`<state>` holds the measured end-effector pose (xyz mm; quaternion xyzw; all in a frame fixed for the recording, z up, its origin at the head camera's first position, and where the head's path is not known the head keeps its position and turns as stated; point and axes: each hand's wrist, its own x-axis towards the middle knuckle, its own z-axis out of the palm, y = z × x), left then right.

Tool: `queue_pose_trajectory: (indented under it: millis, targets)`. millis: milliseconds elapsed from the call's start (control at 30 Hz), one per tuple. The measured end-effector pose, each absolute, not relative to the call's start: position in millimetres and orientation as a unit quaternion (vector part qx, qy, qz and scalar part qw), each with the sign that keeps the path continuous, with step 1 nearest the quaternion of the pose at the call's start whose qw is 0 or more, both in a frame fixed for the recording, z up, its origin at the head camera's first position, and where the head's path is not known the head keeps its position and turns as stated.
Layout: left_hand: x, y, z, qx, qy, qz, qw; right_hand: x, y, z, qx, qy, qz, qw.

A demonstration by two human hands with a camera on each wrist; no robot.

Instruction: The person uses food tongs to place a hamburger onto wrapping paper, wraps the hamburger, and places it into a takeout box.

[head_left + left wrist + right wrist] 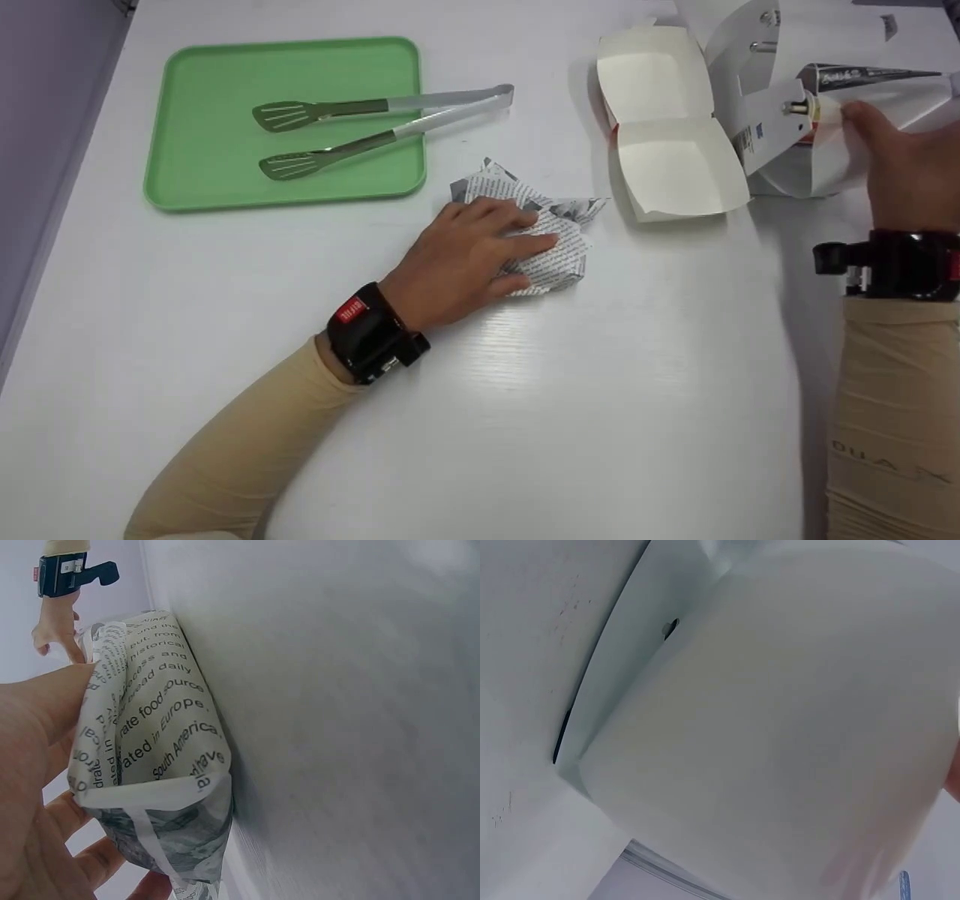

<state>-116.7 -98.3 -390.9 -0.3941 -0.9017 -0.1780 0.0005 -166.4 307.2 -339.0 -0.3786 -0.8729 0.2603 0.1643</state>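
Observation:
A newsprint-patterned food wrap (559, 255), folded into a bundle, lies on the white table. My left hand (465, 259) grips this bundle across its top, the thumb at its near side and the fingers spread towards the far side. In the left wrist view the wrap (165, 705) shows printed text and a folded-over flap; what is inside is hidden. At the far right, my right hand (911, 169) holds a translucent white sheet (780, 712) that curves, thumb on the near face. Finger shapes show faintly through it in the right wrist view.
A green tray (202, 131) stands at back left, with metal tongs (420, 105) lying across it and past its right edge. An open white clamshell carton (679, 165) sits between the hands. White panels with metal bolts (765, 46) and dark-printed packaging (862, 76) crowd the right corner.

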Motion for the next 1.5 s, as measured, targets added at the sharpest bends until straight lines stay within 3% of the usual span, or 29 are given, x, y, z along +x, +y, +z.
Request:
queue_pose_trajectory:
  millis: [633, 900, 1000, 1233, 1500]
  targets:
    - [-117.1, -98.4, -390.3, -0.397, -0.902, -0.171, 0.0, -160.2, 305.7, -331.5, -0.389, -0.877, 0.237, 0.151]
    - [-116.4, -98.5, -389.7, -0.394, -0.903, -0.168, 0.004, -158.4, 304.6, -327.9, -0.37, -0.877, 0.25, 0.175]
    - [-116.5, -98.3, -389.8, -0.394, -0.904, -0.166, 0.005, -157.7, 298.6, -325.0, -0.377, -0.868, 0.241, 0.213]
    - [-116.6, -98.6, -390.7, -0.395, -0.903, -0.169, 0.006, -153.4, 282.5, -329.9, -0.322, -0.852, 0.195, 0.364]
    - [-116.7, -98.7, -390.7, -0.393, -0.903, -0.171, 0.004, -150.3, 255.7, -326.6, -0.197, -0.819, 0.333, 0.424]
